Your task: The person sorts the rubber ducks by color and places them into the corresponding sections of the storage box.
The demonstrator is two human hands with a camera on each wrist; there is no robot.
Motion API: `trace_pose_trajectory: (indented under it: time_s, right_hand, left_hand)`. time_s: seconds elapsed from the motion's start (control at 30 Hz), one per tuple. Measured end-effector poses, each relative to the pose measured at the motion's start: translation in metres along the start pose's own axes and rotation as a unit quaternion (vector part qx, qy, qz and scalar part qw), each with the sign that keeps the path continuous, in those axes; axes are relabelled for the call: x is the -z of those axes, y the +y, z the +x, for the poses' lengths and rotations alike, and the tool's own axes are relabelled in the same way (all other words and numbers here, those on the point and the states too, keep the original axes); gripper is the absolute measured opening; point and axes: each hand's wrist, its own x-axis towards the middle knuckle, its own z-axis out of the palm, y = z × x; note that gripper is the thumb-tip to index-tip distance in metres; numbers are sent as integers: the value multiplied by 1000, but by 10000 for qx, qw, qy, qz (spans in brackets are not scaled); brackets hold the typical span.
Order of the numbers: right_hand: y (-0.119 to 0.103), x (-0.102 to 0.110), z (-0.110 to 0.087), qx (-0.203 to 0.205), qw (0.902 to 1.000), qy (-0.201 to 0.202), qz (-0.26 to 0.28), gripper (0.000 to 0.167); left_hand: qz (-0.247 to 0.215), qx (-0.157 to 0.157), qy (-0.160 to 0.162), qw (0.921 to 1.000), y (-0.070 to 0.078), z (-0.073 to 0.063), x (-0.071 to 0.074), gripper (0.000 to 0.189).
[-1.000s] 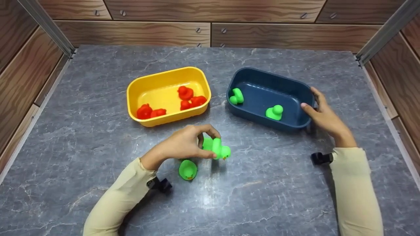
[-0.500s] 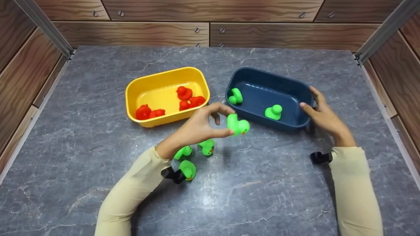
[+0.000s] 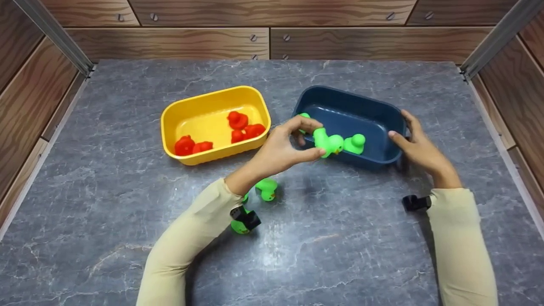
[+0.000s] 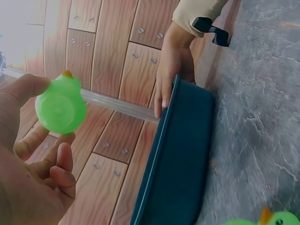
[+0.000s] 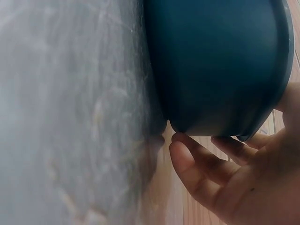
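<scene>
Between thumb and fingertips, my left hand (image 3: pixel 278 148) pinches a green rubber duck (image 3: pixel 333 144). The duck overlaps the near wall of a dark blue plastic tub (image 3: pixel 361 114) in the head view. The left wrist view shows the round, flat base of this duck (image 4: pixel 61 110). My right hand (image 3: pixel 427 155) holds the tub's right end, thumb at the rim; in the right wrist view its fingers (image 5: pixel 199 168) press the outer wall. Inside the tub sits one green duck (image 3: pixel 355 144), and another (image 3: pixel 304 115) at its left end is mostly hidden by my left hand.
Left of the blue tub stands a yellow tub (image 3: pixel 204 123) holding several red ducks (image 3: pixel 237 120). Green ducks (image 3: pixel 267 190) lie on the grey marbled table (image 3: pixel 340 246), some partly covered by my left forearm. Wood-patterned panels (image 3: pixel 204 42) border the table.
My left hand has carried the green duck up and right, from the table's middle to the blue tub's near wall. Ducks it had covered came into view. The right hand stays put.
</scene>
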Motion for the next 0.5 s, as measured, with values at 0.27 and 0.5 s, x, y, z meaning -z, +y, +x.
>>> trace_pose_trajectory:
  time_s: [0.27, 0.5]
  right_hand:
    - [0, 0, 1, 48, 10000, 64, -53, 83]
    - [0, -1, 0, 90, 9999, 67, -13, 83]
  left_hand:
    - [413, 131, 167, 9989, 8, 18, -9, 44]
    - [452, 234, 346, 9981, 9, 31, -15, 43]
